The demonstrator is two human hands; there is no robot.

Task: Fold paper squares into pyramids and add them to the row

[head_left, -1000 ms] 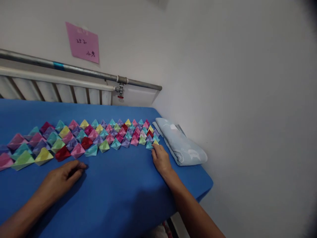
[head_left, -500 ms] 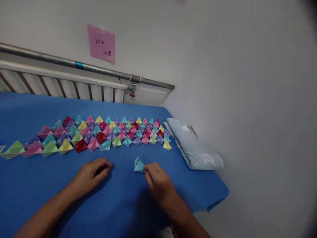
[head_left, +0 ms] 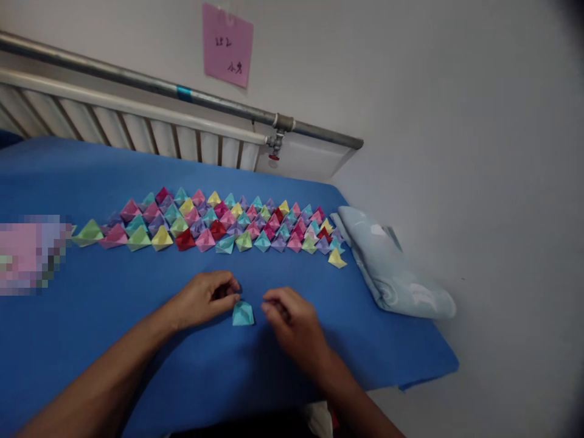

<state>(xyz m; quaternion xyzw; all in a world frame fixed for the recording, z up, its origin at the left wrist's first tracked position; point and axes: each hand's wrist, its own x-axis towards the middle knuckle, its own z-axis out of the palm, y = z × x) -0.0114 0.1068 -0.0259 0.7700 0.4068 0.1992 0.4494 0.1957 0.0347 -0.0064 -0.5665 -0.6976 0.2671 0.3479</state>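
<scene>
A light-blue folded paper boat (head_left: 243, 314) rests on the blue table cover (head_left: 205, 371), between my two hands. My left hand (head_left: 212, 296) is just above and left of it, thumb tip close to its upper edge, fingers curved and apart. To its right, my right hand (head_left: 289, 316) has thumb and forefinger a little apart and holds nothing. Beyond the hands lie several rows of colourful paper boats (head_left: 205, 239), packed close together. A yellow one (head_left: 336, 258) sits at the right end, nearest me.
A folded light-blue patterned cloth (head_left: 392, 267) lies along the right edge. Behind are a radiator (head_left: 164, 139), a metal pipe (head_left: 219, 103) and a pink note (head_left: 227, 45) on the wall. A pixelated patch (head_left: 27, 255) covers something at the far left.
My right hand has let go of the light-blue boat, which has moved left, nearer my left hand. The view has shifted left and down.
</scene>
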